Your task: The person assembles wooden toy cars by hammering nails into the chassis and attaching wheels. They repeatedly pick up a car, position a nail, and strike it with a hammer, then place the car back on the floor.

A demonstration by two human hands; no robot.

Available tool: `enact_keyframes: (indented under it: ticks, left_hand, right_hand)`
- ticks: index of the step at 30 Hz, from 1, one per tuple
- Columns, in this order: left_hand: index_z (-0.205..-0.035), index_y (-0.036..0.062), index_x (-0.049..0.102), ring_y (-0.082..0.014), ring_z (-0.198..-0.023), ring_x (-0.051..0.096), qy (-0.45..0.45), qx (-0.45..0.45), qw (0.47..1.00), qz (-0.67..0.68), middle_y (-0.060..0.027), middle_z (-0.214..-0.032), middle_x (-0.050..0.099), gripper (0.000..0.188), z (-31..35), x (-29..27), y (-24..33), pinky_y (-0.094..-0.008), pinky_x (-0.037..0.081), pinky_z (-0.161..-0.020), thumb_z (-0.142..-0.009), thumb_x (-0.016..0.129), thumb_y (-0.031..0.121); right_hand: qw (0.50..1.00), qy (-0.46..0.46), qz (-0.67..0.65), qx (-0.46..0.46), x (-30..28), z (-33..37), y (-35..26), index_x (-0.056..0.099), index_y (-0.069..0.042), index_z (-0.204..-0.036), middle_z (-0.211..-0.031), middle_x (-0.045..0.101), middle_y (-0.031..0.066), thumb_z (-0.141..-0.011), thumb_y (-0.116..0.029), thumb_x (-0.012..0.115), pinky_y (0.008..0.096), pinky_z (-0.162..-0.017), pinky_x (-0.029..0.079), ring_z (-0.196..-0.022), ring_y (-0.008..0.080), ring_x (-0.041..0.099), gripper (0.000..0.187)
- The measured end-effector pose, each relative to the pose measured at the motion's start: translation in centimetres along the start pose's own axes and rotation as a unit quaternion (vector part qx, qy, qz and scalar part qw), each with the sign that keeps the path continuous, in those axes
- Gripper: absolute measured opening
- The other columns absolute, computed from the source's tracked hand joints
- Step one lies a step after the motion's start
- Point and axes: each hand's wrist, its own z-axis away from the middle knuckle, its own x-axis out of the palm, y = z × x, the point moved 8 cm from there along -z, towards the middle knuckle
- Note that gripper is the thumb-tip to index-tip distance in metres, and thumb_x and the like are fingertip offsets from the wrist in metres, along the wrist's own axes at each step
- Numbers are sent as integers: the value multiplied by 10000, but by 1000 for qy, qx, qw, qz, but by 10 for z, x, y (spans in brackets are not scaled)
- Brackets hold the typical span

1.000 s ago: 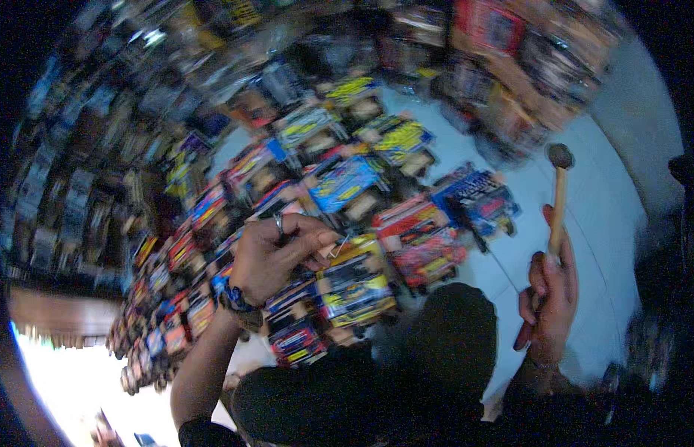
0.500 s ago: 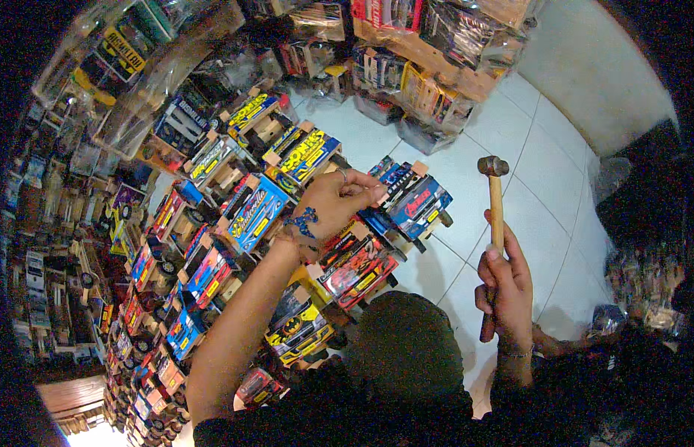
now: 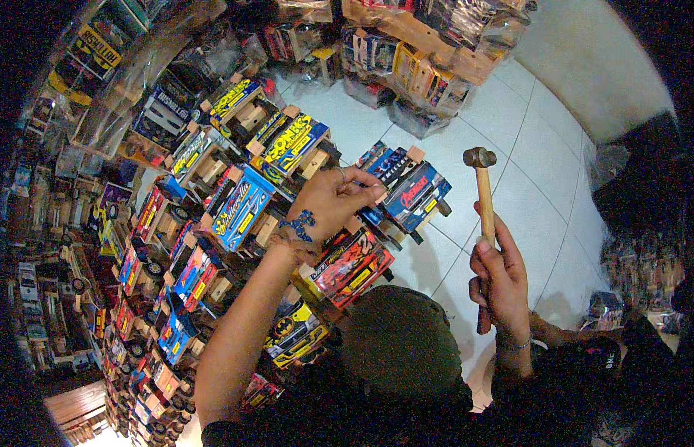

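My left hand reaches over a crowd of toy trucks, thumb and forefinger pinched together. Something small and pale shows at the fingertips, too little of it to name. Those fingertips are at the near left edge of a blue toy truck. A hammer stands almost upright in my right hand, gripped around its wooden handle, metal head up. Just below my left hand is a red and black toy truck, partly covered by it. A yellow toy truck sits nearer me.
Many more toy trucks, such as a light blue one, stand in rows on the left. Plastic-wrapped stacks line the far side. White floor tiles lie under the hammer. A dark rounded cloth shape covers the lower middle.
The trucks and floor have shifted slightly left and up in the picture. My right hand and the hammer show a little further left; my left hand keeps its pinch by the blue truck.
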Motion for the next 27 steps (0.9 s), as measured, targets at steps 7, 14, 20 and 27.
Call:
enact_keyframes:
  ticks: [7, 14, 20, 27]
  left_hand:
    - [-1018, 41, 744, -109, -752, 657, 32, 30, 999, 31, -51, -824, 717, 293, 0, -3, -1, -269, 517, -696, -890, 735, 305]
    - [-996, 29, 749, -118, -747, 667, 38, 39, 998, 32, -49, -830, 726, 304, 1, -3, 2, -281, 528, -707, -886, 732, 312]
    - [-1000, 37, 755, -123, -740, 668, 52, 52, 997, 9, -59, -821, 732, 328, 0, -5, 1, -281, 522, -700, -868, 747, 337]
    - [-1001, 37, 761, -125, -738, 668, 49, 27, 998, 6, -61, -828, 736, 347, -1, -4, 0, -284, 519, -690, -851, 765, 350]
  right_hand:
    - [999, 8, 32, 15, -3, 0, 10, 341, -149, -1540, -672, 352, -61, -1052, -243, 498, 179, -372, 281, -492, 14, 285, 521]
    - [970, -14, 237, -56, -6, -13, 11, 333, -172, -1563, -728, 551, 25, -1042, -260, 528, 299, -546, 409, -591, 101, 457, 563]
    - [914, -45, 376, -148, -2, -16, 1, 313, -170, -1570, -768, 610, 144, -1037, -193, 508, 370, -574, 446, -566, 203, 500, 568]
    - [907, -41, 380, -178, 0, -16, -5, 306, -172, -1572, -768, 618, 154, -1033, -186, 519, 372, -579, 453, -565, 225, 515, 579]
